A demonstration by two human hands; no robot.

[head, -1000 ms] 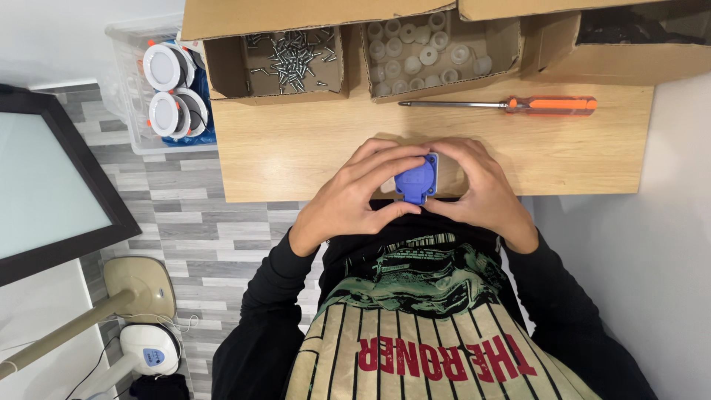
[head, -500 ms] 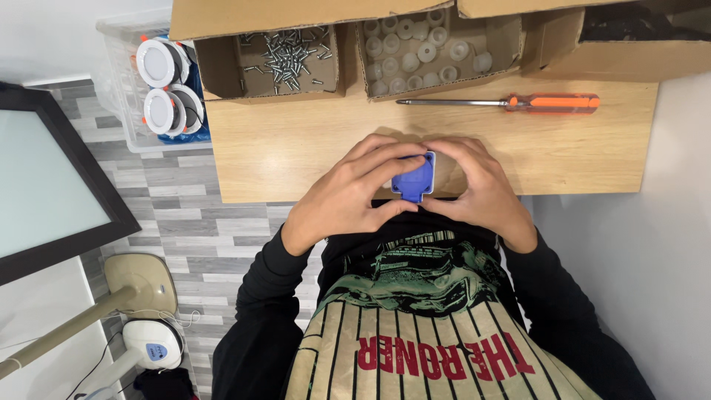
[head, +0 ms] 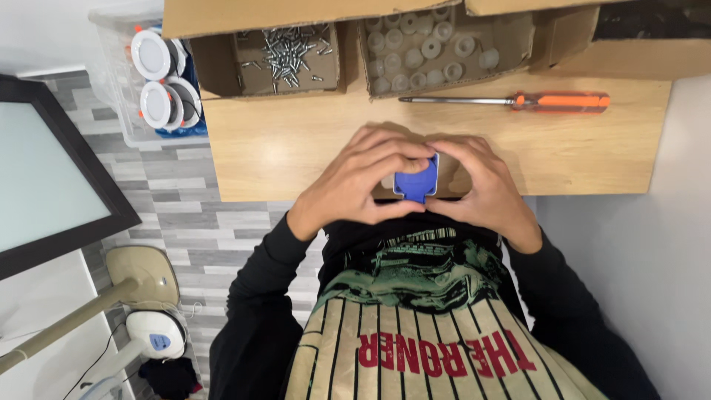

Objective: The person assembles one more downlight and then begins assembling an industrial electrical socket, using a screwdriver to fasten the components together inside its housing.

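A small blue plastic part [head: 417, 181] sits between both hands at the near edge of the wooden table [head: 281, 148]. My left hand [head: 359, 181] curls around it from the left, fingers over its top. From the right, my right hand [head: 481, 189] grips the same part, thumb and fingertips pressed against it. Most of the part is hidden by fingers; a pale piece shows just left of it.
An orange-handled screwdriver [head: 518, 101] lies on the table behind the hands. Cardboard boxes line the far edge: one with screws [head: 285, 52], one with pale round pieces [head: 426, 48]. A clear bin with round white lamps [head: 159, 78] stands at the left, a dark-framed panel [head: 44, 170] beside it.
Both hands stay closed on the blue part at the table's near edge; the fingers have shifted slightly around it. Nothing else has moved.
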